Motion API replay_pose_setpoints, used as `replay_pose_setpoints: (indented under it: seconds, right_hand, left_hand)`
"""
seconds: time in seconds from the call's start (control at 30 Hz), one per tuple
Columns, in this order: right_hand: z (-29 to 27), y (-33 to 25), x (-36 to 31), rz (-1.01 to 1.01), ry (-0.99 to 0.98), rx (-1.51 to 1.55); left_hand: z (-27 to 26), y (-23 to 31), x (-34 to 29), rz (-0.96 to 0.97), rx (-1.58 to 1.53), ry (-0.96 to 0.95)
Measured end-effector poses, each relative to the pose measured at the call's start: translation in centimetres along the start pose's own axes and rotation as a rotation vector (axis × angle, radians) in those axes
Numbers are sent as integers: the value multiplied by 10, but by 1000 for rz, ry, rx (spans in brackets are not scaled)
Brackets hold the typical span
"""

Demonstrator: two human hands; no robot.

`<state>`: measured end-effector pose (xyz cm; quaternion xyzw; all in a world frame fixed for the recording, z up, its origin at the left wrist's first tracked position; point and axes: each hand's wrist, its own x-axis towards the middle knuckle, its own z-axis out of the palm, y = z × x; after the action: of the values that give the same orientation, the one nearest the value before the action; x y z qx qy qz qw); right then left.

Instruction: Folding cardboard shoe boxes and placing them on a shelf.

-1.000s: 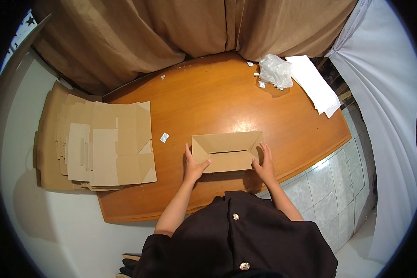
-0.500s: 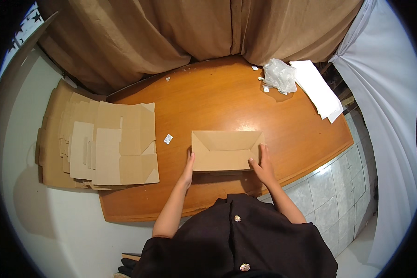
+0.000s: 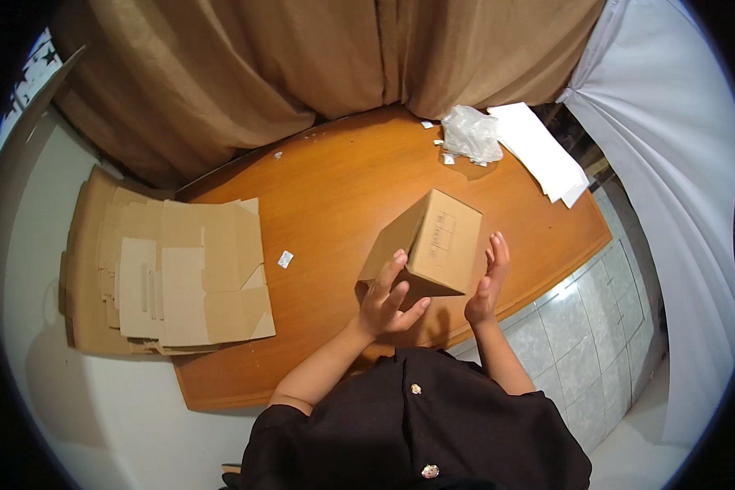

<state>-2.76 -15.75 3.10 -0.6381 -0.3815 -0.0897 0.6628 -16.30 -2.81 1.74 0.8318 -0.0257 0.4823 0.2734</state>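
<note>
A brown cardboard box [image 3: 441, 241] is tilted and turned at an angle over the near middle of the table, with a printed panel facing up. My left hand [image 3: 386, 304] is at its near left side, fingers spread, fingertips overlapping the box edge; whether they press on it I cannot tell. Just off the box's right side stands my right hand [image 3: 488, 279], fingers up and apart, with a gap between palm and cardboard. The box's underside is hidden, so I cannot tell whether it touches the table.
Flattened cardboard boxes [image 3: 184, 278] lie stacked on the left of the wooden table [image 3: 318, 196]. A small white packet [image 3: 285, 259] lies beside them. At the far right are a crumpled clear plastic bag [image 3: 472, 135] and white sheets [image 3: 539, 151]. Brown curtains [image 3: 318, 57] hang behind.
The box has turned from its open side facing up to a printed panel facing up, and moved right. My left hand shifted right along with it; my right hand came off its side.
</note>
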Motion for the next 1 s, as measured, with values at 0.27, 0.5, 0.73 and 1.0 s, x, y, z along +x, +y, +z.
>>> replay_pose_setpoints:
  seconds: [0.27, 0.5, 0.73, 1.0]
  right_hand:
    - [-64, 22, -16, 147, -141, -333]
    - [-85, 69, -28, 454, -137, -107]
    - [-118, 106, -7, 360, 53, 11]
    - [-173, 154, 24, 243, -61, -193]
  left_hand:
    - [15, -35, -18, -323, -23, -302]
    - [60, -30, 15, -81, 226, -422]
    - [122, -29, 101, -102, 243, -252]
    - [199, -71, 150, -291, 805, 10]
